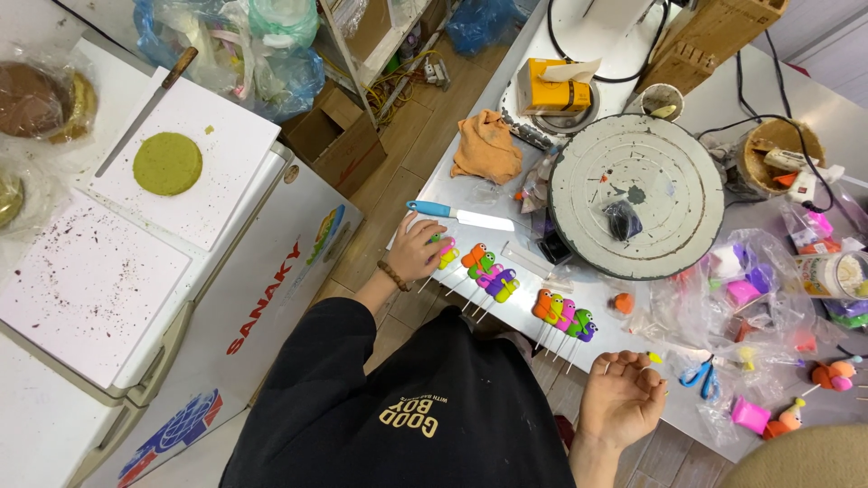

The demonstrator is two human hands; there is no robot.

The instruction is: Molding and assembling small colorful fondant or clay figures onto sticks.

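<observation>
The left hand [416, 248] pinched a green clay figure [440, 244] on the steel table [470, 194]. The right hand [622, 393], fingers curled, clamped a small yellow piece [654, 358].

Left hand [414, 248] flat, right hand [622, 390] curled.

A person's left hand [418, 248] rests on colourful clay figures [445, 252] on sticks at the desk [470, 194] edge; the right hand [622, 395] curls palm-up near blue scissors [701, 374].

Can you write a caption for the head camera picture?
Left hand touches colourful clay figures on sticks; right hand rests curled nearby.
</observation>
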